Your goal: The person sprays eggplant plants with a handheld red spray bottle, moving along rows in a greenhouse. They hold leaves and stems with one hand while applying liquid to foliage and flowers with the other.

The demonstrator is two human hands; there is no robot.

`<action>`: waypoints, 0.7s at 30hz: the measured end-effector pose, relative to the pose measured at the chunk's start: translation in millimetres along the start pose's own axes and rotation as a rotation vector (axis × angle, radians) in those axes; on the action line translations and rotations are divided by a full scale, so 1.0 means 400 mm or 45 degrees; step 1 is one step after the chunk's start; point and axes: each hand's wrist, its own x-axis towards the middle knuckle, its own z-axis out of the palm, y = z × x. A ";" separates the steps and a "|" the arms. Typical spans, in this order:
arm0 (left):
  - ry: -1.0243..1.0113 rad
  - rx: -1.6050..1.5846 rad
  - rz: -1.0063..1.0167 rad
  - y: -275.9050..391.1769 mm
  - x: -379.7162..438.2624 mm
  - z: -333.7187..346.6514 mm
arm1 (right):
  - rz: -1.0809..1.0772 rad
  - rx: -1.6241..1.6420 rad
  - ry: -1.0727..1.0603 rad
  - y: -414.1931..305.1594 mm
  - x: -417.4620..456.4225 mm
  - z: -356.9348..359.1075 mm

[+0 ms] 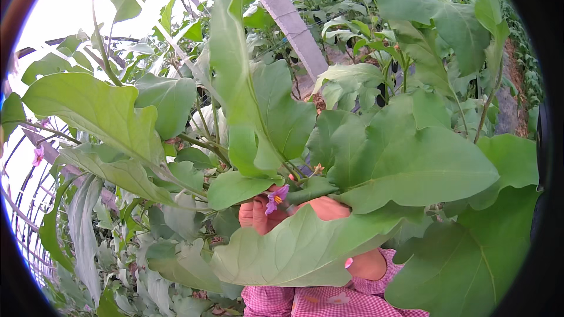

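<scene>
Both my hands are among the leaves of an eggplant plant, close together at a purple eggplant flower [276,199]. My left hand [262,215] is just behind and beside the flower, with its fingers bent; whether they grip the flower or its stem is not clear. My right hand [325,208] lies to the right, its back showing between leaves while its fingers are hidden. A small greyish thing shows between the hands, too hidden to name. A withered orange-brown blossom [318,169] sits just above. A broad eggplant leaf [291,251] covers the wrists.
Large leaves [423,171] crowd in from the right and left [97,110]. A slanting concrete post [291,22] stands behind the plant. More eggplant plants grow beyond, with a strip of bare soil [513,88] at right. Curved greenhouse hoops [26,171] stand at left.
</scene>
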 end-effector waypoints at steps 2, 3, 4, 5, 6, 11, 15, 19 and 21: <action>0.006 -0.121 -0.043 0.000 0.005 0.014 | 0.013 0.010 0.016 -0.004 0.000 -0.005; 0.005 -0.146 -0.046 0.005 0.007 0.019 | 0.013 0.011 0.019 -0.007 -0.003 -0.006; -0.003 -0.105 -0.030 0.008 0.010 0.022 | 0.012 0.010 0.023 -0.014 -0.008 -0.008; 0.006 -0.046 -0.010 0.008 0.014 0.031 | 0.013 0.004 0.032 -0.021 -0.014 -0.015; 0.015 0.012 0.010 0.011 0.023 0.042 | 0.013 -0.005 0.040 -0.032 -0.024 -0.019; -0.082 0.708 0.319 -0.072 0.112 0.007 | -0.046 -0.177 0.142 -0.082 -0.068 -0.055; -0.148 0.777 0.307 -0.107 0.184 0.065 | -0.264 -0.705 0.091 -0.035 -0.066 -0.091; -0.041 0.214 -0.265 -0.187 0.312 0.130 | -0.112 -0.738 0.233 -0.034 -0.101 -0.126; -0.242 0.547 0.064 -0.219 0.376 0.183 | 0.213 -0.568 0.413 -0.047 -0.107 -0.125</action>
